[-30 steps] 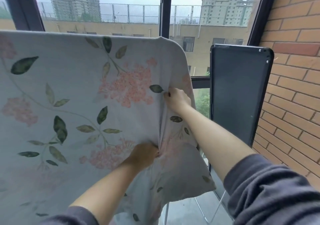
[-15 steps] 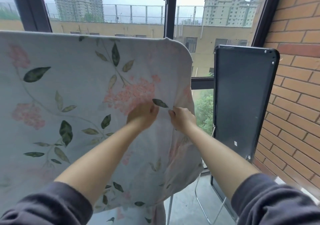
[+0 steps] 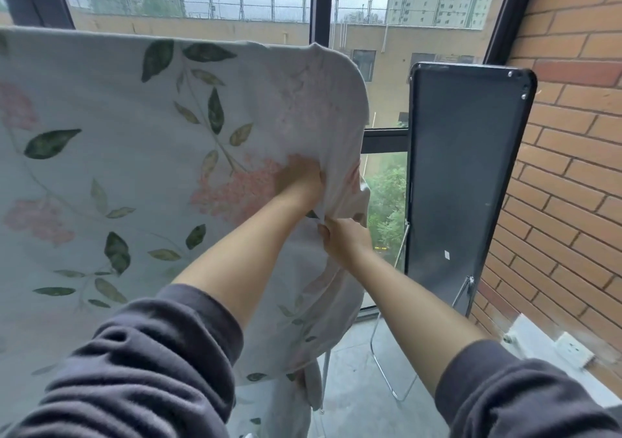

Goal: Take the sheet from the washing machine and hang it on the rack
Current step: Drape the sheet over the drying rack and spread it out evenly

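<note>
Sheet (image 3: 134, 168) with a leaf-and-blossom print is hanging spread wide before the window (image 3: 235, 3), its top edge draped over something hidden. The right hand (image 3: 346, 240) is pinching the bunched right edge. Just above, the left hand (image 3: 298, 181) is lying against the cloth, its fingers buried in a fold, so its grip cannot be told.

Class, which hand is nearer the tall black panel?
Right. The right hand sits left of the tall black panel; the left hand is further left, against the floral sheet.
</note>
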Action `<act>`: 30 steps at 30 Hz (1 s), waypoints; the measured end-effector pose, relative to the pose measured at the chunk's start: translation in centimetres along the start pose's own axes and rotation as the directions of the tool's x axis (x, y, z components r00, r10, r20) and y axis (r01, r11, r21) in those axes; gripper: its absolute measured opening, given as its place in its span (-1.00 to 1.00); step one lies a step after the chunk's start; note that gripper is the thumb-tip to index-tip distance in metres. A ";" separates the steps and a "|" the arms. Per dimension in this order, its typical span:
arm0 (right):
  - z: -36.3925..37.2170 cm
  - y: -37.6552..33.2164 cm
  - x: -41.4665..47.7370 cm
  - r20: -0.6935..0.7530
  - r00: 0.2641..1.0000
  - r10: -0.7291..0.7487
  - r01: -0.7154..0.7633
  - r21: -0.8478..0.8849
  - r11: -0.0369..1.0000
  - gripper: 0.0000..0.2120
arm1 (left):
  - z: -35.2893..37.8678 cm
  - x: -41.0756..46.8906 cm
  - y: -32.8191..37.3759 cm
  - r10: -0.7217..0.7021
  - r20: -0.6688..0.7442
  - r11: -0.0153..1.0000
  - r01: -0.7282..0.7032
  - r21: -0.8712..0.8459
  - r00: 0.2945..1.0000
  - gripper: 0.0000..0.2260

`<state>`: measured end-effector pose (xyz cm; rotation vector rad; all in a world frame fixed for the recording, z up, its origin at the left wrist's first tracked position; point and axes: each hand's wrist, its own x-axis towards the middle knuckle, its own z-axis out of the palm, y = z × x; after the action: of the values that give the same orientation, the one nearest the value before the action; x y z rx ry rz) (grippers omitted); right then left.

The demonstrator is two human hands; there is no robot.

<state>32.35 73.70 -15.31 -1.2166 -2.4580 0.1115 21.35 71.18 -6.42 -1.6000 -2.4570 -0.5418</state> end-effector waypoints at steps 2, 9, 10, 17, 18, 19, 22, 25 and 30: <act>0.4 0.3 -0.7 0.057 0.998 0.021 -0.023 0.029 0.999 -0.73 | 0.6 -0.6 -0.5 0.028 0.025 0.999 -0.029 0.046 0.999 -0.67; 1.5 5.9 -2.2 0.314 0.924 0.219 -0.252 0.066 0.966 -0.74 | 2.1 -2.2 -3.1 0.163 0.093 0.959 -0.179 0.218 0.982 -0.69; 0.6 6.6 -1.6 0.295 0.920 0.257 -0.301 0.113 0.947 -0.72 | 2.4 -2.4 -3.2 0.167 0.104 0.954 -0.187 0.235 0.980 -0.69; -4.0 6.4 3.5 0.131 0.960 0.246 -0.275 0.295 0.915 -0.60 | 5.3 -4.1 -5.0 0.167 0.249 0.903 -0.250 0.350 0.954 -0.71; -4.2 6.0 4.0 0.125 0.962 0.243 -0.269 0.264 0.926 -0.60 | 6.0 -4.5 -5.5 0.162 0.263 0.900 -0.252 0.356 0.951 -0.69; -4.0 5.6 4.6 0.135 0.960 0.246 -0.271 0.223 0.936 -0.61 | 6.7 -4.8 -6.1 0.148 0.272 0.907 -0.240 0.345 0.951 -0.66; -3.6 4.2 5.6 0.162 0.927 0.338 -0.363 0.164 0.917 -0.67 | 7.9 -5.2 -7.3 0.146 0.271 0.922 -0.231 0.312 0.951 -0.60; -3.2 3.6 6.2 0.048 0.925 0.376 -0.371 0.318 0.873 -0.83 | 7.7 -5.1 -7.9 0.159 0.256 0.915 -0.240 0.324 0.954 -0.62; -2.7 4.5 6.4 0.120 0.864 0.489 -0.488 0.443 0.752 -0.41 | 8.2 -5.1 -7.7 0.180 0.226 0.928 -0.242 0.285 0.957 -0.67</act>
<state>33.23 81.21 -11.91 -1.5813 -1.8752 0.7931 16.96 67.18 -17.23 -1.8218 -2.3078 0.0385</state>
